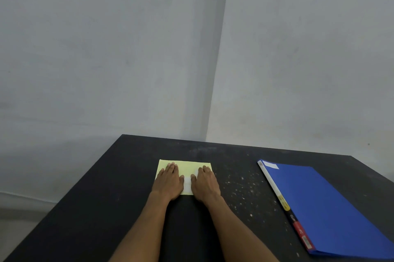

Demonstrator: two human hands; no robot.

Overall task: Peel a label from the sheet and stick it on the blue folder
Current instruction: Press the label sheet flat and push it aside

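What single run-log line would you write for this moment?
left hand: flat on label sheet | right hand: flat on sheet | blue folder: closed, apart at right | peel: not yet begun

You can't read any words here. The blue folder (332,208) has yellow and red stickers on its spine, but their print is too blurry.
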